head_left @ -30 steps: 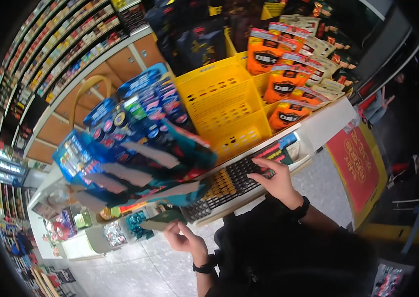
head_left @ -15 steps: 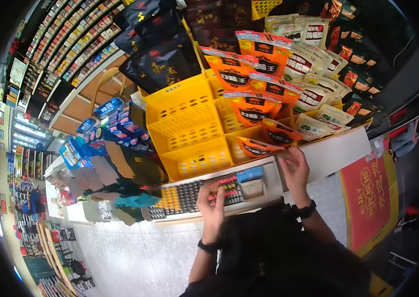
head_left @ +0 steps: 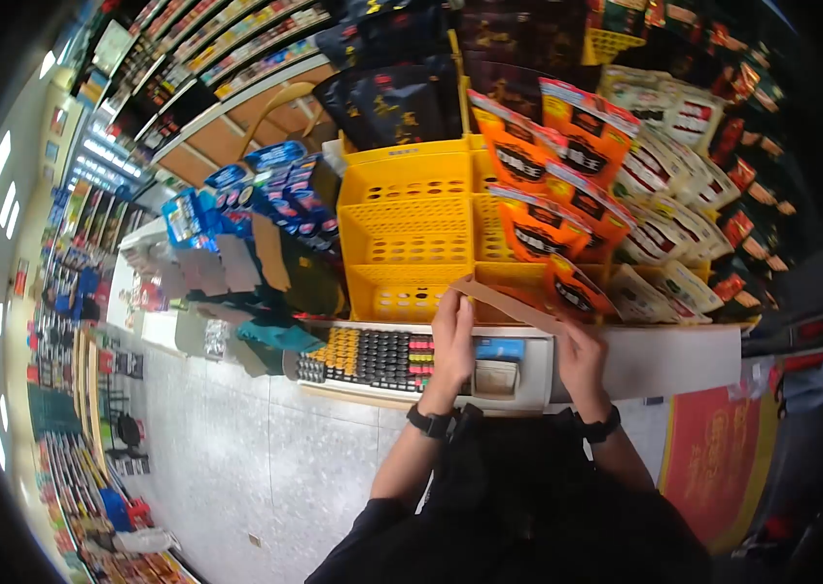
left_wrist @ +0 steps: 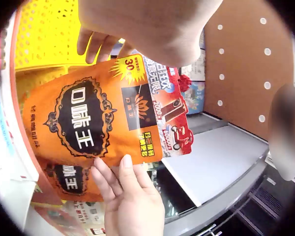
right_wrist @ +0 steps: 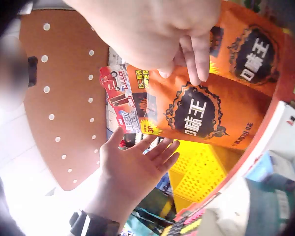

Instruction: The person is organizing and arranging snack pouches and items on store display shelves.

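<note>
An orange snack pouch [left_wrist: 64, 105] with a dark emblem and a red-and-blue header card is between my two hands, its printed front showing in both wrist views. In the head view only a tan strip [head_left: 509, 305] along it is seen, spanning from hand to hand over the crate's front edge. My left hand [head_left: 451, 346] is at the left end, its fingers fairly straight along the pouch's edge. My right hand [head_left: 582, 362] holds the opposite edge by thumb and fingertips. More orange pouches [head_left: 538, 224] stand just behind in the yellow crate [head_left: 410, 245].
Cream pouches [head_left: 679, 234] fill the crate's right side, dark pouches [head_left: 397, 102] its back. A counter tray of black and yellow pieces [head_left: 373, 355] lies in front, beside a blue box [head_left: 499, 348]. Left stand blue packs [head_left: 295, 190] and a teal bag [head_left: 280, 338].
Both hands have moved to the orange pouch at the crate's front. My left hand has come right, from low left and across the counter tray. The head view has swung.
</note>
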A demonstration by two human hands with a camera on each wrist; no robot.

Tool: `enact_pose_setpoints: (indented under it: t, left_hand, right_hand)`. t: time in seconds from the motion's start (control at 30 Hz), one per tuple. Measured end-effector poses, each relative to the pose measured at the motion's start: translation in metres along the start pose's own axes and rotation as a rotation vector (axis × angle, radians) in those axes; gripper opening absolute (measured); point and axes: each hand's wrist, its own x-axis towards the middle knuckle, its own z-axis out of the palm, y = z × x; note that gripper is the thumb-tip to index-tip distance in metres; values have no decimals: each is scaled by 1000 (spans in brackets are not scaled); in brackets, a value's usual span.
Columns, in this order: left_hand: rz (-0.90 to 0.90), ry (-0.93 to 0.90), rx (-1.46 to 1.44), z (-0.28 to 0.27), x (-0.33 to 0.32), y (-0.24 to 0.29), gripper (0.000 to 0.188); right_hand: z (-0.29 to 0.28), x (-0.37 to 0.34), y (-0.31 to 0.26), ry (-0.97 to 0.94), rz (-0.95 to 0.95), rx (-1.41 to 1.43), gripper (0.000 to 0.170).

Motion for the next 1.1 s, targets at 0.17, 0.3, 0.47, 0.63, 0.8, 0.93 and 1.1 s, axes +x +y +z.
enact_pose_setpoints:
  t: [0.17,0.3,0.47,0.63,0.8,0.93,1.1]
  left_hand:
    - [136,59,67,-45,-6,31,68]
    - [104,16,-29,-71,-7,28,73]
    - [65,-259,-73,-58,-15,52,74]
    - [102,-622,-68,-10,-27,67,56]
    - [-182,-770,-144,48,-46,42,57]
    - [-181,-598,-60,85,-53,8,69]
    - [-398,-517,-268,128,-78,6,72]
  right_hand:
    - [14,12,-35,-22,-100,21,19]
    - [25,16,-55,-16,-123,3,17]
    - [-14,2,-62,121,-11,-23,10]
    - [-71,-38,-44,290,146,-113,10]
    - [-121,-73,5,234,105,-269,13]
    - [-130,-88,37,-128,86,-248,11]
    - [-163,-81,64,-245,-16,-206,13]
